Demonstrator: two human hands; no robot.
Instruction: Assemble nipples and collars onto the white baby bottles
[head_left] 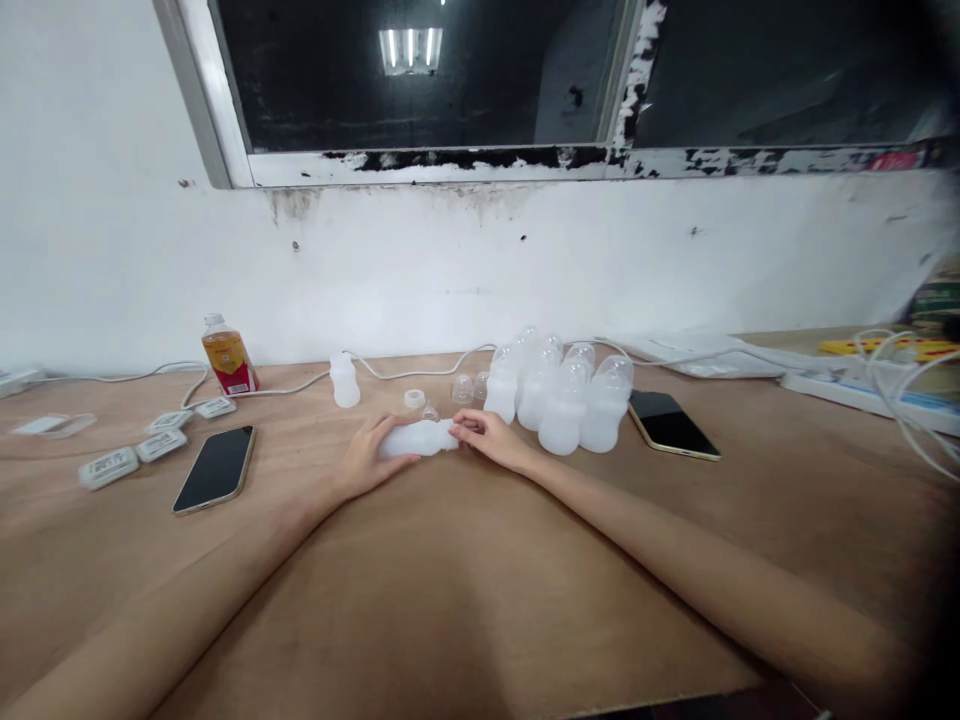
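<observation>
A white baby bottle (416,438) lies on its side on the table, open end to the right. My left hand (365,458) is closed around its base end. The fingers of my right hand (484,435) pinch at its mouth end; whether they hold a small part there is hidden. Just behind the bottle are a clear teat (430,412) and a white screw ring (414,398). Two clear domed caps (463,388) stand behind my right hand. One uncapped white bottle (345,382) stands upright to the left. Several capped bottles (571,410) stand grouped to the right.
A phone (215,469) lies at left and another phone (673,424) at right. Small labelled boxes (163,444) and a drink bottle (229,356) are at left. A white cable (420,374) runs along the back. A power strip (862,398) lies far right.
</observation>
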